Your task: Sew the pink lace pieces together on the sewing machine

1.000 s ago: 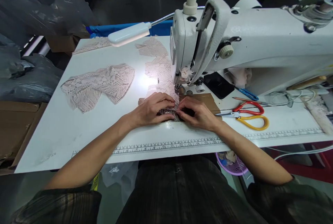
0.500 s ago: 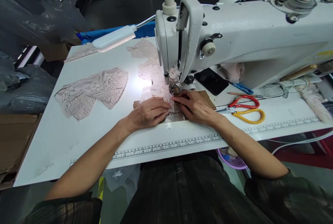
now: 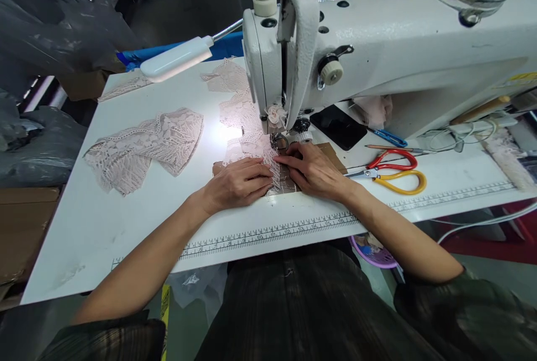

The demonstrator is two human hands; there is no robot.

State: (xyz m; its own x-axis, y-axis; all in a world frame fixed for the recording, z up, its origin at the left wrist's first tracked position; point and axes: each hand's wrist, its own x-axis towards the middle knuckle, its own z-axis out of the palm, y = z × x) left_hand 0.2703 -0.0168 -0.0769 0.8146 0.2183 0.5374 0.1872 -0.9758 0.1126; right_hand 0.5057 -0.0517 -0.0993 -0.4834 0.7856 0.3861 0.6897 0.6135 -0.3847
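A pale pink lace piece point(image 3: 272, 166) lies under the needle area of a white sewing machine point(image 3: 403, 42), its back part spreading away along the left of the machine head. My left hand point(image 3: 240, 183) rests flat on the lace's left side, palm down, fingers extended close together. On the other side my right hand point(image 3: 315, 169) has its fingers drawn in, pinching the lace edge just in front of the presser foot point(image 3: 278, 141). Its thumb is partly hidden. Beneath both hands sits a brown-edged plate point(image 3: 289, 182) on the tabletop.
Left of the machine lies another lace piece point(image 3: 146, 148), below a lit lamp point(image 3: 178, 60). To the right are red-and-yellow scissors point(image 3: 400, 181), a dark phone point(image 3: 339, 127), a pencil point(image 3: 394, 149) and blue snips point(image 3: 389, 137). A ruler strip point(image 3: 260, 238) runs along the front edge.
The camera view has shifted slightly, so the machine appears a little farther left and higher. Both hands keep nearly the same pose on the lace.
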